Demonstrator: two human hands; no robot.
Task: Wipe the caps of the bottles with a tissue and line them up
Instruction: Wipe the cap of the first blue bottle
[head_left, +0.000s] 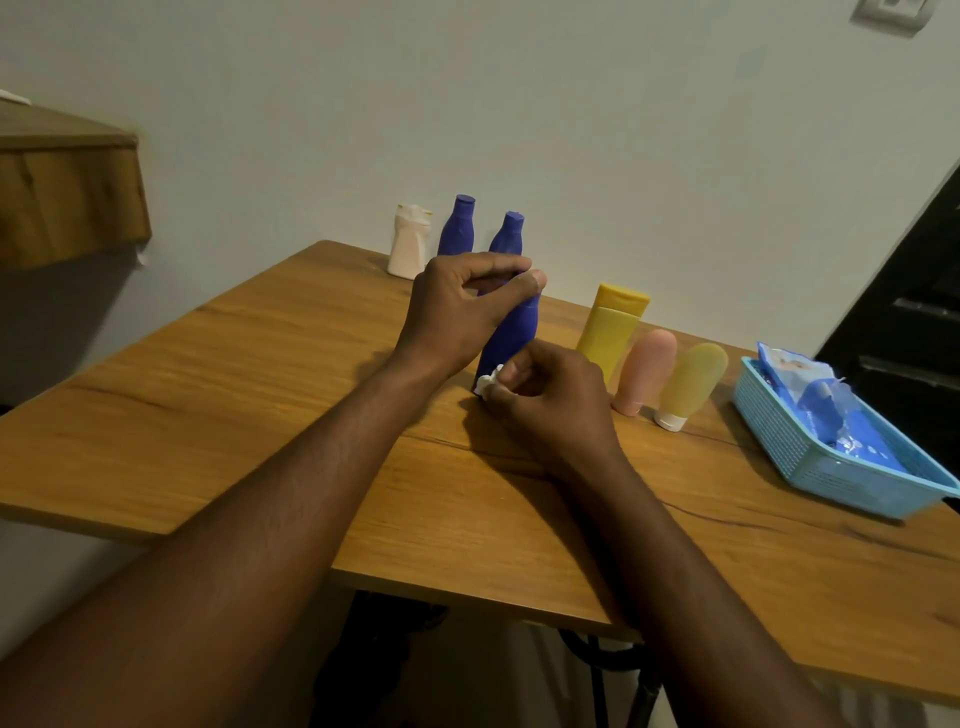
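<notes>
Bottle (511, 338) was pinched up top by left hand (457, 306); right hand (550, 400) below clutched tissue (487, 383). Steady grip mattered, I'd say.

A single wide-angle view, worn on the person's head, looks forward and down across the tabletop (218, 415) from its near edge toward the wall (623, 130) behind its far edge. The camera sits close over the tabletop: both forearms (291, 499) run up from the bottom of the frame. The left grip (457, 312) and right grip (550, 410) meet at mid-frame, above the tabletop's middle, the left pinching the top of a blue bottle (511, 338), the right holding a tissue (486, 384) at its base. The head is rolled, so the tabletop's far and near edges slant down to the right. Below the near edge, dark table legs (602, 660) show.
</notes>
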